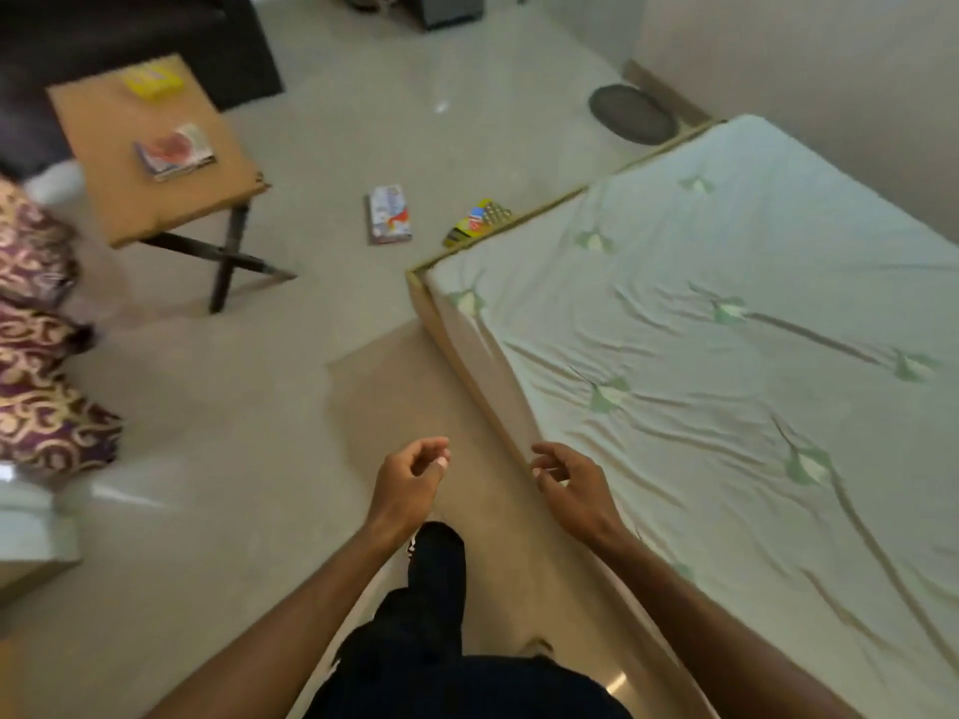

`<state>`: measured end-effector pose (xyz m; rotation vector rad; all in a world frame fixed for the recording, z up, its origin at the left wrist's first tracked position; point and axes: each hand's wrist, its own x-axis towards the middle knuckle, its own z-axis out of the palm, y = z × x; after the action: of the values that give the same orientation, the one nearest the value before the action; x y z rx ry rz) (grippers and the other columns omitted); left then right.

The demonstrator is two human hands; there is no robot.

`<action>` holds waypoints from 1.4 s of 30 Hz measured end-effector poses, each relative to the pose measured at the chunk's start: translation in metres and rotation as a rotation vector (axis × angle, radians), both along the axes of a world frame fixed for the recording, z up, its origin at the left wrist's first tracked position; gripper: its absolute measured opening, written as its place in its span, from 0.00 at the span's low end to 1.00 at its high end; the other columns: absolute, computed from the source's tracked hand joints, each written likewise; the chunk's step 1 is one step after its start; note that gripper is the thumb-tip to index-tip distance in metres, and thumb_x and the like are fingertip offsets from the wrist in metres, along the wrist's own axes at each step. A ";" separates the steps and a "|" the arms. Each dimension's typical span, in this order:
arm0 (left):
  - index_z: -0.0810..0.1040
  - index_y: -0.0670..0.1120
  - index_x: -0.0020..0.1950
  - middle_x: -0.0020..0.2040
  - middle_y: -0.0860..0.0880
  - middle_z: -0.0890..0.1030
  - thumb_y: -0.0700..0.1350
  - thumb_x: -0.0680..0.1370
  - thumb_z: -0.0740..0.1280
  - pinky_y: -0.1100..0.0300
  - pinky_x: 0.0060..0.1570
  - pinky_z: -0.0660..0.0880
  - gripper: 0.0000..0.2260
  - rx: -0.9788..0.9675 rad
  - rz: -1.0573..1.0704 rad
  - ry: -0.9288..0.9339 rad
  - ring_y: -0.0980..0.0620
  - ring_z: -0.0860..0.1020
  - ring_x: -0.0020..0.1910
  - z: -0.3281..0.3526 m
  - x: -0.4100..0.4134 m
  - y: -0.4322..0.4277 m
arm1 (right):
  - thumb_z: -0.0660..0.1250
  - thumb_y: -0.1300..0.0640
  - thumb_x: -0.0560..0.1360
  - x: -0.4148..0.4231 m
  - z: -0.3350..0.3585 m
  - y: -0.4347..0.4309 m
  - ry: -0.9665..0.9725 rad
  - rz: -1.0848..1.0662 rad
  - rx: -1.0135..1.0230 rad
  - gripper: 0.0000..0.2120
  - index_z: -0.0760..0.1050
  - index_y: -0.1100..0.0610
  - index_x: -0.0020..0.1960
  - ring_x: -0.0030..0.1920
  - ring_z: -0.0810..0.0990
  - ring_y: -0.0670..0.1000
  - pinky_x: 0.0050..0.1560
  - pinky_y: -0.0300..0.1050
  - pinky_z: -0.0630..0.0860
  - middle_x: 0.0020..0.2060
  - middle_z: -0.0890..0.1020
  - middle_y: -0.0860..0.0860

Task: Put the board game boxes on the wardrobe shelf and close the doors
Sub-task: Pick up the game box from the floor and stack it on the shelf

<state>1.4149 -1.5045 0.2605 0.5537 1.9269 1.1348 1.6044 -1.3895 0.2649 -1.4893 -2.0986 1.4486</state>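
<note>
A white and red board game box lies flat on the floor ahead. A yellow box leans by the bed's far corner. On the small wooden table at the left lie a red and white box and a yellow box. My left hand and my right hand hang low in front of me, fingers loosely curled, holding nothing. Both are far from the boxes. The wardrobe is out of view.
A bed with a pale green sheet fills the right side. Purple patterned cushions sit at the left edge. A dark sofa stands behind the table, and a round dark object lies on the floor near the wall.
</note>
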 end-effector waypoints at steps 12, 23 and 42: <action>0.81 0.50 0.52 0.48 0.49 0.84 0.38 0.76 0.68 0.54 0.57 0.78 0.09 0.030 0.252 0.041 0.51 0.82 0.51 0.010 -0.292 0.113 | 0.65 0.61 0.76 -0.317 0.019 0.148 0.081 0.188 0.028 0.15 0.77 0.54 0.61 0.44 0.79 0.41 0.42 0.25 0.73 0.45 0.82 0.46; 0.80 0.51 0.52 0.48 0.52 0.84 0.40 0.76 0.68 0.55 0.56 0.79 0.09 -0.004 0.289 0.085 0.54 0.81 0.50 -0.006 -0.545 0.273 | 0.65 0.61 0.75 -0.577 -0.012 0.328 0.109 0.238 -0.047 0.13 0.77 0.52 0.59 0.42 0.81 0.44 0.42 0.28 0.74 0.45 0.83 0.48; 0.81 0.48 0.54 0.45 0.55 0.82 0.41 0.77 0.66 0.72 0.45 0.74 0.08 -0.190 0.092 0.022 0.59 0.79 0.44 -0.096 -0.918 0.677 | 0.65 0.57 0.76 -0.928 -0.110 0.698 -0.089 0.147 -0.070 0.13 0.77 0.50 0.61 0.41 0.82 0.47 0.43 0.42 0.77 0.42 0.81 0.45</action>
<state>0.4972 -0.8276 0.1646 0.3791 2.0701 0.9913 0.6765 -0.6916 0.1550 -1.4776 -2.2750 1.5479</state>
